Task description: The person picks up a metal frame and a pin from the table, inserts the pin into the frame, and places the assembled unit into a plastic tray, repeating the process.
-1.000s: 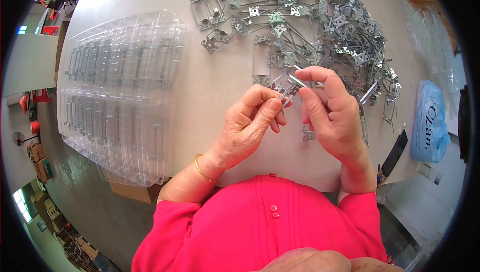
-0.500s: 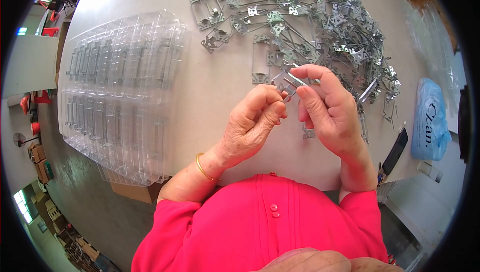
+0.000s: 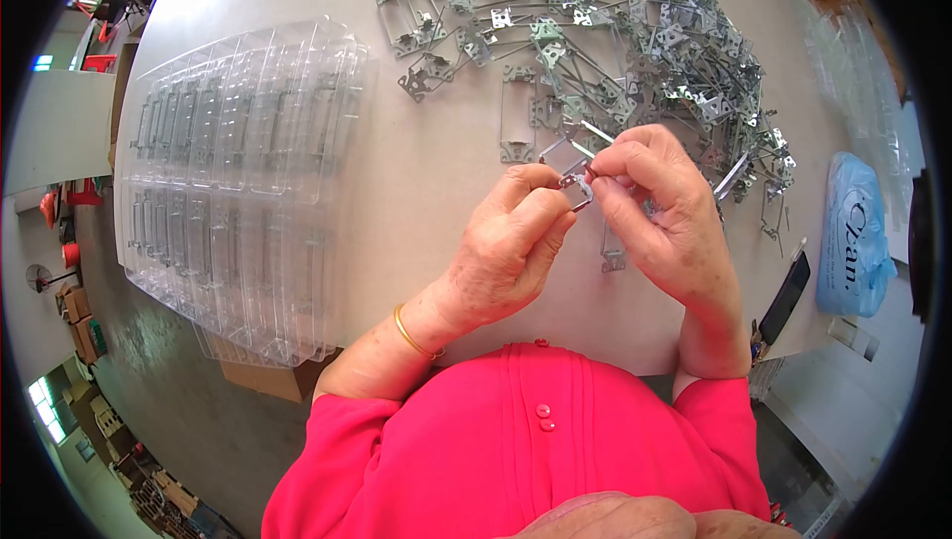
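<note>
Fingers of my left hand (image 3: 511, 241) are closed on the lower left part of a small metal frame (image 3: 572, 180), a bracket joined by thin rods. My right hand (image 3: 659, 207) pinches the same frame from the right, thumb and index finger meeting at its edge. The two hands are close together, with the frame between them. Just beyond lies a large tangled heap of similar metal frames (image 3: 694, 53). One separate frame (image 3: 517, 150) rests flat on the table, behind my left hand. Another bracket (image 3: 613, 260) shows below, beside my right hand.
Stacked clear plastic trays (image 3: 248, 182) with metal pieces stand at the left of the pale table (image 3: 426, 157). At the right are a blue plastic bag (image 3: 853, 237), a dark flat object (image 3: 785, 299) and clear plastic sheets (image 3: 861, 83).
My right hand has lowered its raised fingers and closed them on the frame. My left hand has shifted slightly, and the frame has turned between the hands.
</note>
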`<state>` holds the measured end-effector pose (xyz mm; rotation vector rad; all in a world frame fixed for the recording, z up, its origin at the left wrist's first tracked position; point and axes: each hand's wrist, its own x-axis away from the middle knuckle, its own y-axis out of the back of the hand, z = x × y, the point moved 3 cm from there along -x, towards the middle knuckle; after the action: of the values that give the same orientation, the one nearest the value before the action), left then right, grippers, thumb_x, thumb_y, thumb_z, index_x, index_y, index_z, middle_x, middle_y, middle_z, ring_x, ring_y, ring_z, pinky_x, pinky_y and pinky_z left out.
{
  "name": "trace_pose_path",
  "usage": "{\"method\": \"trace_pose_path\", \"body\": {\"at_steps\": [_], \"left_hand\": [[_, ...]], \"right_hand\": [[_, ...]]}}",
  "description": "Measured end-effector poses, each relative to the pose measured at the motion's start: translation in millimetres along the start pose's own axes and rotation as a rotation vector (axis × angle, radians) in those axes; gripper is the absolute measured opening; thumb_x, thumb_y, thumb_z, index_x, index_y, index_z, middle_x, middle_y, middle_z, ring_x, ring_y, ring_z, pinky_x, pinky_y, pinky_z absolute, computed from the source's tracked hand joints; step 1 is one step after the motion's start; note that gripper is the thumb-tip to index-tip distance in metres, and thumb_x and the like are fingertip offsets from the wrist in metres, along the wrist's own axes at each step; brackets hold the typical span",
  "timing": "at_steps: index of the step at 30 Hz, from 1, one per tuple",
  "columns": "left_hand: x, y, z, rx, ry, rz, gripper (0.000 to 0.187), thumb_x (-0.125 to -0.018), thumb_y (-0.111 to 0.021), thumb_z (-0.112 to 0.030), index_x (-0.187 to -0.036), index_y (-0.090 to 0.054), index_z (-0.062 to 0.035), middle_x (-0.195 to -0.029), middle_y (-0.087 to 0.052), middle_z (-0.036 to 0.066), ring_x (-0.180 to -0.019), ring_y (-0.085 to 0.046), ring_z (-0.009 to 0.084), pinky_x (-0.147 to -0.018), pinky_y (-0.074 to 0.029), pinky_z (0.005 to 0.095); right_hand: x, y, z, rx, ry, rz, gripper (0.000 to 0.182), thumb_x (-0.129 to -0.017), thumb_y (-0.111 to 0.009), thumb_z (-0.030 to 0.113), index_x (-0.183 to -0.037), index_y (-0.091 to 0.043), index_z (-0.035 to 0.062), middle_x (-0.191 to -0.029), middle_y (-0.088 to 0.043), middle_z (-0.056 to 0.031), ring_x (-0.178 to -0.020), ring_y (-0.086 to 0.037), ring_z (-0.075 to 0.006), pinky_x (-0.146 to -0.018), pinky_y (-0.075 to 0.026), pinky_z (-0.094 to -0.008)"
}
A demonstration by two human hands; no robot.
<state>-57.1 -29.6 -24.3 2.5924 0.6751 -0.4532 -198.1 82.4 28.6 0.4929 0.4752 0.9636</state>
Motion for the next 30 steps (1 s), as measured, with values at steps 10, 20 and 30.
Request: {"method": "trace_pose_path", "body": {"at_steps": [10,20,30], "left_hand": [[12.3,-5.1,-1.1,0.653,0.366,0.241,0.01,-0.107,-0.053,-0.011,-0.108,-0.058,-0.0021,-0.113,-0.066,0.017,-0.088,-0.065,0.019,-0.075,-0.053,0.0334],[5.1,3.0,19.6,1.171,0.669,-0.051,0.021,-0.111,-0.038,-0.021,-0.12,-0.049,-0.0045,-0.11,-0.066,0.022,-0.078,-0.065,0.0202,-0.064,-0.05,0.0304],[7.8,2.7,18.6,1.038,0.611,-0.044,0.02,-0.111,-0.04,-0.021,-0.122,-0.049,-0.0071,-0.109,-0.067,0.019,-0.071,-0.062,0.0163,-0.061,-0.048,0.0278]], "right_hand": [[-5.4,15.9,-5.1,-0.376,-0.182,-0.401,0.01,-0.105,-0.057,0.004,-0.112,-0.064,0.0019,-0.082,-0.06,0.0037,-0.066,-0.049,-0.0009,-0.056,-0.039,-0.0165],[4.4,2.5,6.9,-0.497,-0.421,0.059,0.009,-0.104,-0.058,0.009,-0.106,-0.061,0.0005,-0.068,-0.054,0.0069,-0.057,-0.044,0.0007,-0.05,-0.034,-0.0197],[3.8,-4.4,6.1,-0.444,-0.484,0.169,0.01,-0.103,-0.057,0.01,-0.1,-0.062,0.0016,-0.058,-0.051,0.0062,-0.051,-0.044,-0.0007,-0.048,-0.033,-0.0227]]}}
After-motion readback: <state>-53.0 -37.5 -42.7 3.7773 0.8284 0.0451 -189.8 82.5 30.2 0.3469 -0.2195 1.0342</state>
